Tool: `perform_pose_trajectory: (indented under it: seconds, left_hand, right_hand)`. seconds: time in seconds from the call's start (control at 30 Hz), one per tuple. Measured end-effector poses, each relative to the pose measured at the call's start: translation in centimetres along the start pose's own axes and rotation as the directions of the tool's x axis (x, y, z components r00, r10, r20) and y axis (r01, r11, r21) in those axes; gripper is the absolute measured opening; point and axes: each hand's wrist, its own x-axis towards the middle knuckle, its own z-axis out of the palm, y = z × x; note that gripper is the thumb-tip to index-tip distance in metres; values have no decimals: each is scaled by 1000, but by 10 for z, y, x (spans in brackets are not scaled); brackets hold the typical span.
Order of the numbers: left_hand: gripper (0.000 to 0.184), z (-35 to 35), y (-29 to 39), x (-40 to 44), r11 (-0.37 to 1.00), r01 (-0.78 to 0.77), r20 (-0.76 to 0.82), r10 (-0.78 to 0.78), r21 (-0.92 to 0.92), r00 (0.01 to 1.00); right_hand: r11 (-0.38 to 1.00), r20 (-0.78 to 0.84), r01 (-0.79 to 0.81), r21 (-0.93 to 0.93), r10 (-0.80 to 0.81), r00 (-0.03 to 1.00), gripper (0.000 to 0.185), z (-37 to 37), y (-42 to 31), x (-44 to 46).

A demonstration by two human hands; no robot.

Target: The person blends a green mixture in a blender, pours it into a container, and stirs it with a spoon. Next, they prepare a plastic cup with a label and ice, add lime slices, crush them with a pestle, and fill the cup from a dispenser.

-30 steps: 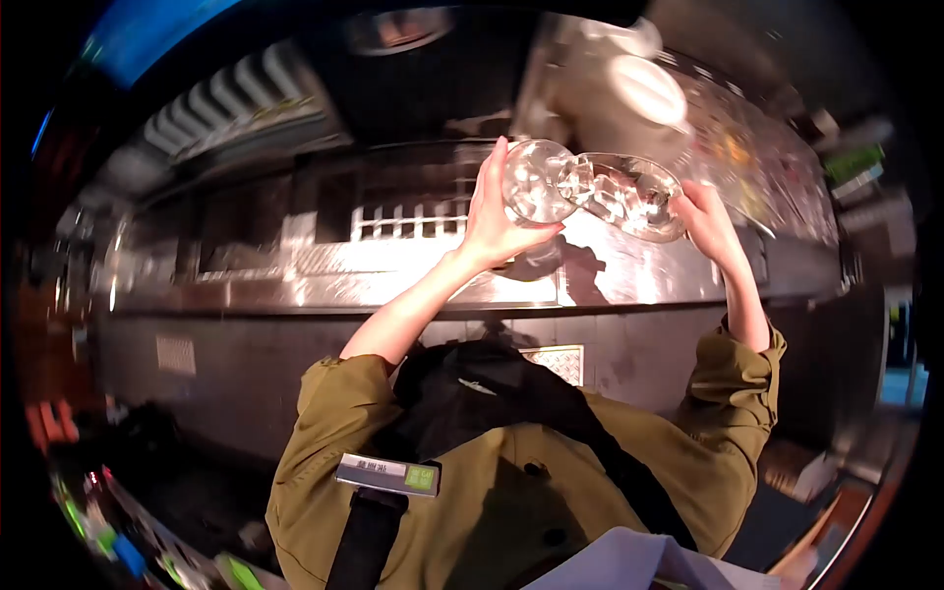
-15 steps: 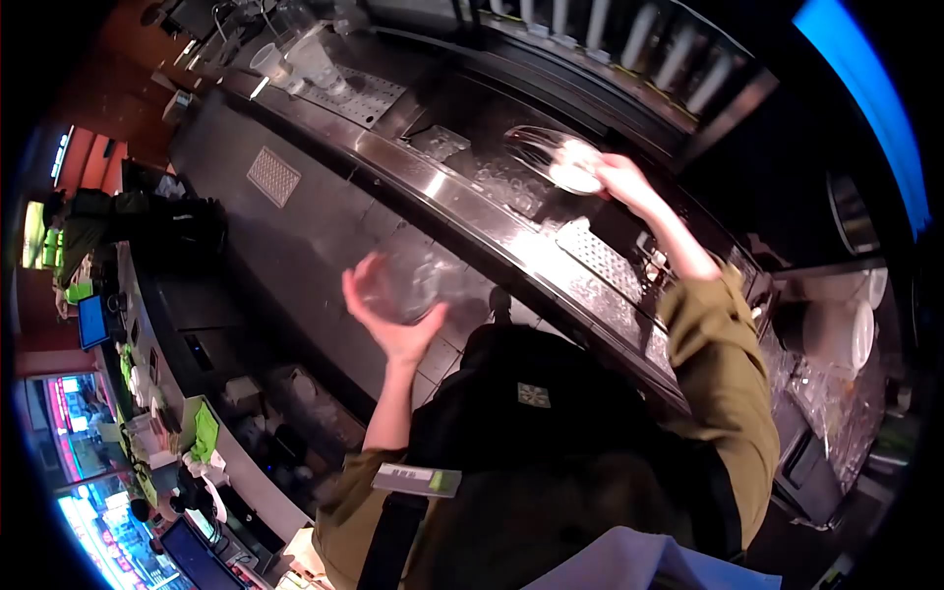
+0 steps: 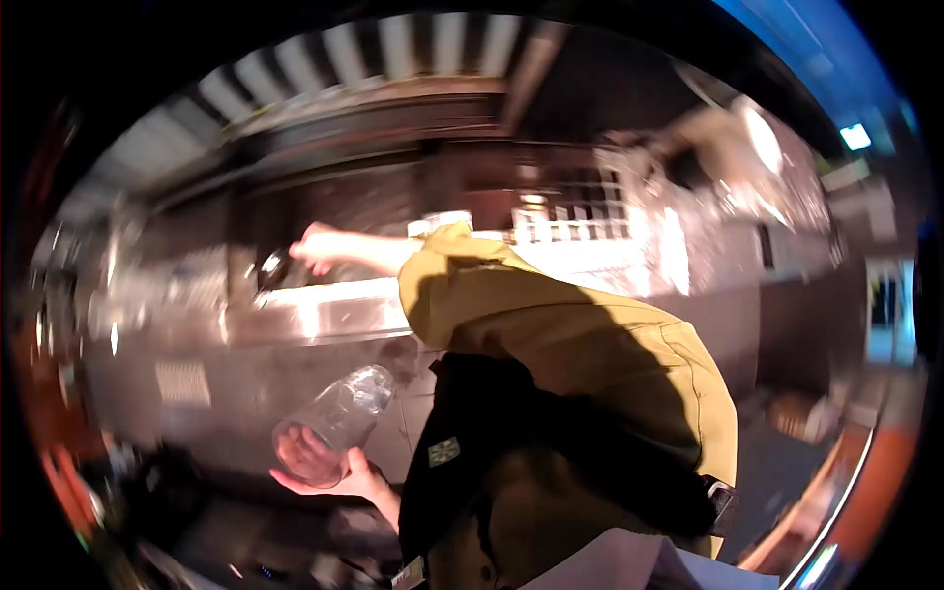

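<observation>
My left hand (image 3: 349, 474) is wrapped round the wide end of a clear, tilted container (image 3: 346, 418), and its fingers show through the wall. Its narrower end points up and to the right, over the floor beside the counter. Higher up, my right hand (image 3: 320, 250) reaches across to the left above the metal counter (image 3: 344, 307). Its fingers are closed at a dark, shiny object (image 3: 272, 267), which is too blurred to name.
A slotted rack (image 3: 580, 224) lies in the counter. Further right are a large pale round container (image 3: 733, 143) and clear crinkled material (image 3: 777, 202). White strips (image 3: 344, 51) line the top. A light grate (image 3: 183, 383) is on the floor.
The view has turned. My right hand has swung to the left side of the counter, and the round glassy item formerly in it is now unclear. The clear container in my left hand is tilted and easier to see.
</observation>
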Motion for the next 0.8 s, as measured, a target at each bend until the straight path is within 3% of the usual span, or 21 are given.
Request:
perform_pose_trajectory:
  seconds: [0.07, 0.1, 0.13, 0.17, 0.2, 0.23, 0.27, 0.3, 0.33, 0.43, 0.47, 0.57, 0.6, 0.67, 0.7, 0.73, 0.77, 0.8]
  left_hand:
    - [101, 27, -2, 14, 993, 33, 147, -16, -112, 989]
    - [102, 49, -4, 16, 986, 29, 225, 9, -164, 974]
    - [102, 66, -4, 20, 978, 25, 299, 39, -208, 953]
    - [101, 84, -8, 22, 961, 18, 374, 91, -276, 923]
    - [101, 105, -3, 19, 942, 35, 437, 122, -334, 891]
    - [102, 126, 2, 14, 925, 53, 474, 143, -376, 869]
    - [103, 147, 8, 7, 907, 74, 513, 166, -415, 842]
    - [105, 167, 16, -2, 882, 114, 551, 180, -457, 815]
    - [107, 188, 23, -13, 860, 150, 584, 195, -489, 788]
    - [112, 250, 56, -65, 802, 257, 673, 227, -539, 704]
    - [113, 272, 66, -88, 783, 287, 702, 250, -552, 667]
    - [115, 341, 107, -163, 760, 278, 732, 352, -587, 584]
    - [116, 365, 122, -194, 756, 249, 721, 387, -605, 575]
    - [121, 410, 150, -251, 799, 183, 718, 380, -572, 583]
    - [122, 428, 172, -280, 829, 177, 723, 333, -530, 605]
    - [123, 453, 193, -306, 852, 173, 726, 294, -493, 622]
    - [124, 462, 206, -315, 859, 174, 730, 284, -482, 622]
    - [123, 484, 226, -339, 908, 205, 731, 142, -364, 667]
  right_hand:
    - [979, 30, 203, 5, -204, 979, 42, -39, 23, -57]
    - [839, -3, 472, -271, -491, 871, 39, -73, 42, -92]
    - [921, -150, 285, -266, -331, 931, 34, -95, 50, -140]
    - [956, -107, 208, -206, -233, 967, 33, -131, 65, -177]
    - [991, -276, 133, 7, -126, 953, 31, -159, 90, -218]
    - [1000, -483, 8, 1, -7, 876, 25, -187, 101, -262]
    - [985, -596, 49, 166, 60, 801, 25, -211, 110, -313]
    - [973, -718, 177, 150, -16, 696, 24, -238, 140, -350]
    - [974, -730, 91, 208, 93, 677, 31, -265, 159, -392]
    - [987, -937, 104, 125, 83, 339, 31, -330, 205, -516]
    - [985, -973, 150, 91, 56, 224, 31, -350, 212, -560]
    - [998, -994, -34, 62, 58, -96, 29, -473, 283, -686]
    - [991, -978, -126, 35, 8, -209, 29, -522, 315, -726]
    - [879, -900, -472, 62, -156, -407, 31, -618, 357, -794]
    - [837, -881, -538, 97, -179, -437, 33, -658, 368, -817]
    - [793, -915, -558, 245, -3, -404, 37, -698, 374, -839]
    - [769, -893, -552, 324, 56, -447, 40, -711, 379, -844]
    - [719, -882, -583, 379, 89, -463, 44, -746, 381, -851]
